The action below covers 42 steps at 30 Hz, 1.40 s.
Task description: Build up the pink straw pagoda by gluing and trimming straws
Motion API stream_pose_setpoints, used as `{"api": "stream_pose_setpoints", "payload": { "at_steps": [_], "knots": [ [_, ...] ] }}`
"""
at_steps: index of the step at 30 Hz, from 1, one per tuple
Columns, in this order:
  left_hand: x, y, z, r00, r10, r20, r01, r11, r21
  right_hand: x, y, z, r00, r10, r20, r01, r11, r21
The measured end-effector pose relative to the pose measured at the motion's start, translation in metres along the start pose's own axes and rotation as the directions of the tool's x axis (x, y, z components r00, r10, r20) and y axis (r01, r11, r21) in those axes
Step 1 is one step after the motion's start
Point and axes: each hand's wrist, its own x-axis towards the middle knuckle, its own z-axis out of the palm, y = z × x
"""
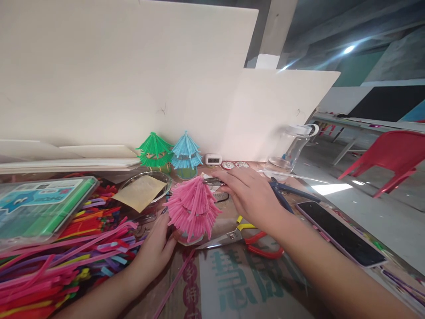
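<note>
A small pink pipe-cleaner hut [192, 208] with a two-tiered fringed roof stands in the middle of the table. My left hand [162, 239] grips it low on the left side, the fingers partly hidden behind it. By the roof's peak is my right hand [249, 190], its fingers curled together. A dark, thin tip [214, 181] shows between those fingertips and the peak; what it belongs to is hidden. Scissors [229, 239] with red and yellow handles lie open beside the hut. One loose pink pipe cleaner [174, 288] lies in front.
Green [153, 150] and blue huts [186, 153] stand behind, near a small clock [213, 159]. Loose pipe cleaners [66, 266] and a plastic case [43, 212] fill the left. On the right are blue-handled pliers [285, 195], a phone [341, 232] and a clear bottle [288, 150].
</note>
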Motion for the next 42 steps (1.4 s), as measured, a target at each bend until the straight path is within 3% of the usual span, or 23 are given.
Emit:
{"api": "stream_pose_setpoints", "payload": {
  "at_steps": [42],
  "knots": [
    [0.0024,0.0025,-0.0021,0.998,0.045,-0.033,-0.044,0.999,0.010,0.0005,-0.0031,-0.0014,1.000,-0.014,0.002,0.014,1.000,-0.020]
  ]
}}
